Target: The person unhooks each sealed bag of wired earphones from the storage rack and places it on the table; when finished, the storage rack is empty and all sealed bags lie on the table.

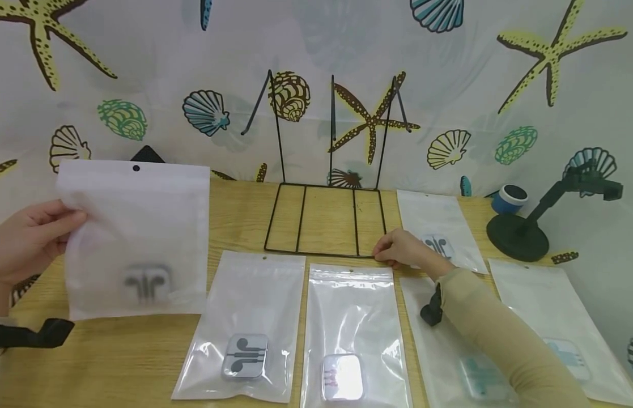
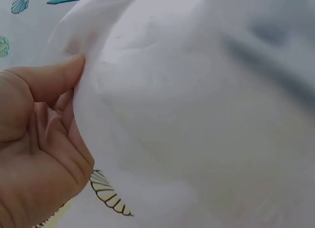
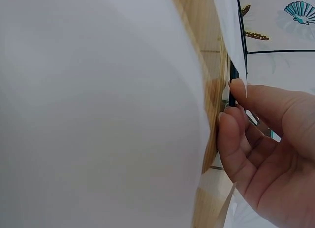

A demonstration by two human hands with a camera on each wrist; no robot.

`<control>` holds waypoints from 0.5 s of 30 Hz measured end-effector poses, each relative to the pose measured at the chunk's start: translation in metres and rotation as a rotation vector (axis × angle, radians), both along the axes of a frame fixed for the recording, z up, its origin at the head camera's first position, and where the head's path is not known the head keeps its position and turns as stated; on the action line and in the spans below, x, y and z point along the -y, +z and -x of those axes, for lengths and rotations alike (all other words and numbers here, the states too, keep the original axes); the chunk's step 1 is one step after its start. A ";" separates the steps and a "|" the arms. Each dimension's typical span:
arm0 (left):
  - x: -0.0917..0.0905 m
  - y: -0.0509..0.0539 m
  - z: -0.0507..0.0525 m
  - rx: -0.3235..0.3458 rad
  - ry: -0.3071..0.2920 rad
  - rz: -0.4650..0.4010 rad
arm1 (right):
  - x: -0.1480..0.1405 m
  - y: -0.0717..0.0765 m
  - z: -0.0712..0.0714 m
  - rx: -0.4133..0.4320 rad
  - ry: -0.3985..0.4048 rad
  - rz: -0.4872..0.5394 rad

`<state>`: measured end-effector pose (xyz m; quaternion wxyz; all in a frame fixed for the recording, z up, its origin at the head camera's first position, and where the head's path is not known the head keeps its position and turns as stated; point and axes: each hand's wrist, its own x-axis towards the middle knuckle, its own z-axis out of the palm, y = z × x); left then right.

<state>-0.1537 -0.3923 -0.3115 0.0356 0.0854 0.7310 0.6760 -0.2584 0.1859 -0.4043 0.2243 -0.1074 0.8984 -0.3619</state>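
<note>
Pinched at its left edge between thumb and fingers, a white zip bag (image 1: pixel 137 221) hangs upright from my left hand (image 1: pixel 33 241). A boxed pair of earphones (image 1: pixel 147 283) shows through its lower part. In the left wrist view the bag (image 2: pixel 172 119) fills most of the picture. My right hand (image 1: pixel 408 248) grips the front right corner of a black wire display rack (image 1: pixel 321 186), which stands on the table with prongs at the top. In the right wrist view the thumb and fingers of the right hand (image 3: pixel 275 134) close on the dark wire.
Several more bags with earphone cases lie on the wooden table (image 1: pixel 127 362), among them one (image 1: pixel 245 306) left of centre and one (image 1: pixel 352 311) in the middle. A black stand (image 1: pixel 517 235) and a blue-and-white jar (image 1: pixel 509 199) are at the right. A shell-patterned cloth (image 1: pixel 158 51) hangs behind.
</note>
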 end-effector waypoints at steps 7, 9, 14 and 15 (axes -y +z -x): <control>0.036 -0.023 0.010 0.252 0.043 0.062 | 0.000 0.001 0.000 -0.009 0.008 -0.004; 0.044 -0.030 0.014 0.311 0.050 0.076 | 0.000 0.001 0.000 -0.010 0.008 -0.006; 0.058 -0.047 0.024 0.438 0.032 0.130 | 0.001 0.002 0.000 -0.006 -0.005 -0.012; 0.059 -0.051 0.026 0.453 0.023 0.152 | 0.001 0.002 0.000 -0.002 -0.009 -0.013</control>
